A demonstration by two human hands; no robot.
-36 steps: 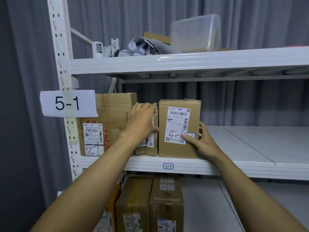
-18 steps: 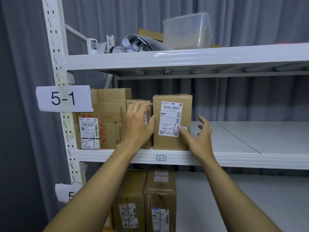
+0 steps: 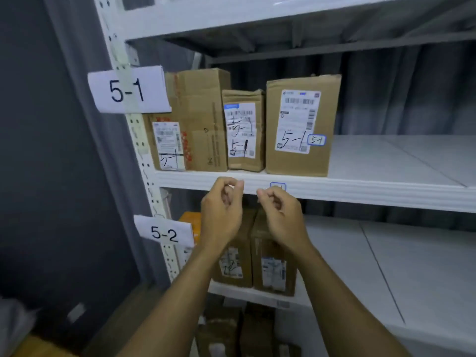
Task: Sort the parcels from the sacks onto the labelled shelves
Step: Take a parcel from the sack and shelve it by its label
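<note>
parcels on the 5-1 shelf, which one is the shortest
The middle parcel, standing between the left parcel and the right parcel. Its top sits clearly lower than both neighbours' tops, and it is also the narrowest.

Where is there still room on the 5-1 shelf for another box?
The 5-1 shelf is bare from the rightmost box all the way right. The 5-2 shelf below is bare right of its boxes. The left ends, by the post, are crowded, boxes packed side by side.
</note>
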